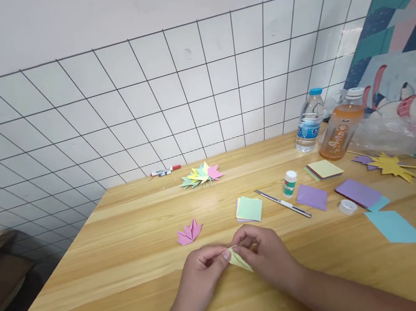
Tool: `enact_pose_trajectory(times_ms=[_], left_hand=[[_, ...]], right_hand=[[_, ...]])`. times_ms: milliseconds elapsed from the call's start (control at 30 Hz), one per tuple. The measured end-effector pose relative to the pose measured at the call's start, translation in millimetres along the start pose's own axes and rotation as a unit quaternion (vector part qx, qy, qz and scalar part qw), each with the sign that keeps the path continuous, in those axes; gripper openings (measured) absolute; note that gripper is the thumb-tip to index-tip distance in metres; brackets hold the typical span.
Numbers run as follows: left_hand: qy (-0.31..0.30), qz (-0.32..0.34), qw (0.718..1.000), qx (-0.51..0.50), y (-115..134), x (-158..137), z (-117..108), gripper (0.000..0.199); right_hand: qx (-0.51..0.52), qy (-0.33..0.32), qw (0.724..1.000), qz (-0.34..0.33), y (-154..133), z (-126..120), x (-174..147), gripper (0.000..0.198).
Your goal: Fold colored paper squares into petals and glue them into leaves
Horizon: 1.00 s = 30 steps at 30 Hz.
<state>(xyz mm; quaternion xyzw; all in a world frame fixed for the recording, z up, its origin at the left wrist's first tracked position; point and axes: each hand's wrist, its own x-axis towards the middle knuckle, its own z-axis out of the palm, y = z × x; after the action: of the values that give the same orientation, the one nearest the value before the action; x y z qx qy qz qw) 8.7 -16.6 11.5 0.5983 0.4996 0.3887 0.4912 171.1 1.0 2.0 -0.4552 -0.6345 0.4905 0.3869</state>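
Pale yellow paper (240,261), pinched in the fingertips of left hand (199,274) and right hand (269,254), at near side of wooden desk (113,279), pink folded paper (190,232) beyond left hand, green-topped paper stack (250,208) beyond right.

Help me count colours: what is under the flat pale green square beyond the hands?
Pale yellow paper and purple paper peek out from under the pale green square. The rest beneath is covered, possibly hiding more colours.
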Motion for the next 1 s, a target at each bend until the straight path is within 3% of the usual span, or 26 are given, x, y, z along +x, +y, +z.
enact_pose_trajectory(times_ms=[100, 200, 333, 533, 633, 767, 1000], left_hand=[[-0.014, 0.034, 0.999, 0.006, 0.2, 0.8, -0.3, 0.028], [0.004, -0.021, 1.000, -0.001, -2.8, 1.5, -2.4, 0.030], [0.009, -0.074, 0.996, -0.042, -6.6, 2.6, -4.9, 0.033], [-0.007, -0.092, 0.994, -0.054, -6.0, 4.3, -6.2, 0.041], [-0.007, -0.098, 0.994, -0.050, -5.9, 4.2, -6.3, 0.038], [0.019, -0.091, 0.995, -0.023, -5.2, 2.1, -4.3, 0.036], [0.053, 0.024, 0.988, 0.140, -2.3, -0.7, 0.8, 0.027]], right_hand=[[-0.057, 0.012, 0.997, -0.060, -2.2, -2.6, -0.9, 0.009], [-0.083, -0.001, 0.991, -0.101, -3.1, -4.4, -1.6, 0.011], [-0.087, -0.012, 0.990, -0.113, -2.6, -4.9, -1.8, 0.012], [-0.101, -0.031, 0.987, -0.118, -2.1, -4.1, -2.7, 0.012], [-0.082, -0.040, 0.990, -0.108, -1.8, -4.0, -3.0, 0.015], [-0.019, -0.037, 0.998, -0.045, -2.7, -4.0, -1.9, 0.024], [-0.033, -0.039, 0.999, 0.000, -1.7, -1.3, -0.5, 0.015]])
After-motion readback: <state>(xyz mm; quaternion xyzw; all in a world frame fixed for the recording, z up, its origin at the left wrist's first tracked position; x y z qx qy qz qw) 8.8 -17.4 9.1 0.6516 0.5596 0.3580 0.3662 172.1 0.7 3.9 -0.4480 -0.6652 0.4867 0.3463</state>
